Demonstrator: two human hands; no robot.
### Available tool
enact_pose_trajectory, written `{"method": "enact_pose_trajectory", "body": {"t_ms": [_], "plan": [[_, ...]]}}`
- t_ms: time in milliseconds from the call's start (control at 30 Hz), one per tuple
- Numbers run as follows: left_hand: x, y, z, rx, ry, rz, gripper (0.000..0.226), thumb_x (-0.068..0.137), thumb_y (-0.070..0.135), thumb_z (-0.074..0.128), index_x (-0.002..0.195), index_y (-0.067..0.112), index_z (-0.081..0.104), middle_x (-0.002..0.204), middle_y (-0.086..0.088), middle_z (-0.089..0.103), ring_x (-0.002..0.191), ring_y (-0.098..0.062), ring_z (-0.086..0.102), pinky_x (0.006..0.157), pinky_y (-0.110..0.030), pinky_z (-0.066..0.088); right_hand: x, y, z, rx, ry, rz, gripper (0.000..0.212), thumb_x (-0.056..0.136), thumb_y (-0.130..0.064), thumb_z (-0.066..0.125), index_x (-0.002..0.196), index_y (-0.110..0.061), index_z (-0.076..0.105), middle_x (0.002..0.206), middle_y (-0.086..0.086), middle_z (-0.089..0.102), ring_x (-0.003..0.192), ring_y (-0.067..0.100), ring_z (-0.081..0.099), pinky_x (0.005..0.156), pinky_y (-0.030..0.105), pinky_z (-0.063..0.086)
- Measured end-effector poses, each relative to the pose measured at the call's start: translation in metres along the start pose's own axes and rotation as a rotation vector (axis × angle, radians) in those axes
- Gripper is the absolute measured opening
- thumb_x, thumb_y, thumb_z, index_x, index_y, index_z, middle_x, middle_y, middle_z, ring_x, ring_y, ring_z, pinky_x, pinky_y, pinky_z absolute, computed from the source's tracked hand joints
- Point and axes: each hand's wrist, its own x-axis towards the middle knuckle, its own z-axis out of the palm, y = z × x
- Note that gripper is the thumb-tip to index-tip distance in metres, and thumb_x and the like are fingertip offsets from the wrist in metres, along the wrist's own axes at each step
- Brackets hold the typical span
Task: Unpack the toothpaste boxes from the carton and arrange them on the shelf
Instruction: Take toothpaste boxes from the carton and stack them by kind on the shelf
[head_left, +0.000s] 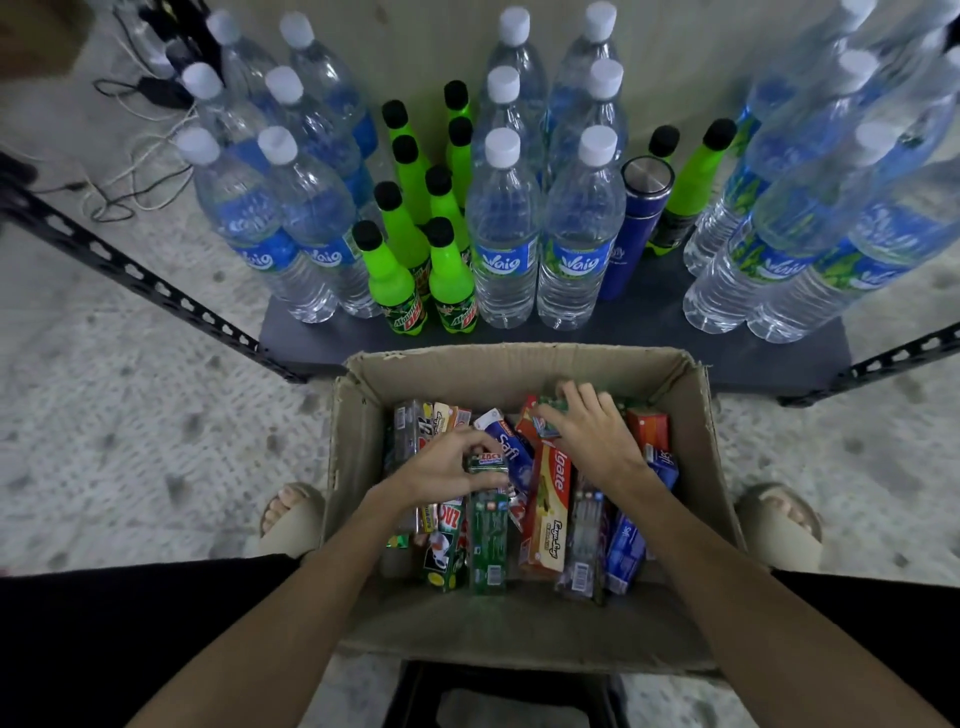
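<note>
Along the left half of the shelf (571, 338), water bottles (306, 218) stand in rows with green soda bottles (395, 280) packed beside them, right up to the front edge. The bare strip of board in front of them is narrow, so in my judgement any toothpaste box set there could nudge a soda bottle and topple it into its neighbours.

Below the shelf's front edge sits the open carton (358, 415), and the toothpaste boxes lie loose and crisscrossed inside it. Toward its left wall the left hand (441, 467) curls its fingers and thumb round the top end of a green toothpaste box (488, 525), which stands half upright among the others. That box is wedged between a red-and-green pack and a red Colgate box (550, 509); pulled up at an angle, it may drag a neighbour with it or slip from a grip that holds only its end.

Toward the carton's back right corner the right hand (592, 426) lies over several boxes, fingers bent onto a small green one (550, 405); whether they clamp it I cannot tell. A loose hold there risks dropping it.

Further right on the shelf stand a blue flask (628, 234) and more water bottles, equally crowded.
</note>
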Motion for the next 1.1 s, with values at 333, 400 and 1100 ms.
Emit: {"method": "enact_pose_trajectory", "body": {"t_ms": [333,400,1100], "plan": [[-0.03,-0.014,-0.024,-0.287,0.131,-0.036,0.038,0.082,0.053,0.077,0.112,0.032,0.068,0.115,-0.003,0.068,0.112,-0.019,0.063,0.098,-0.035,0.052,-0.012,0.007,-0.017,0.138,0.078,-0.009,0.07,0.073,-0.033,0.082,0.133,-0.021,0.048,0.122,0.002,0.062,0.114,0.025,0.048,0.093,0.039,0.035],[-0.035,-0.01,-0.03,-0.33,0.16,-0.018,0.028,0.089,0.037,0.074,0.116,0.034,0.068,0.118,-0.001,0.067,0.113,-0.015,0.062,0.096,-0.025,0.05,-0.014,0.018,-0.029,0.181,0.125,0.023,0.071,0.074,-0.04,0.082,0.133,-0.017,0.051,0.122,0.002,0.061,0.113,0.024,0.047,0.091,0.037,0.037],[-0.157,0.125,-0.121,-0.448,0.689,0.354,0.015,0.097,0.035,0.062,0.103,0.027,0.073,0.106,0.003,0.073,0.102,-0.008,0.066,0.08,-0.011,0.048,-0.1,0.046,-0.268,0.628,0.649,0.118,0.066,0.072,-0.057,0.08,0.126,-0.024,0.062,0.11,-0.009,0.06,0.107,0.014,0.043,0.089,0.036,0.033]]}}
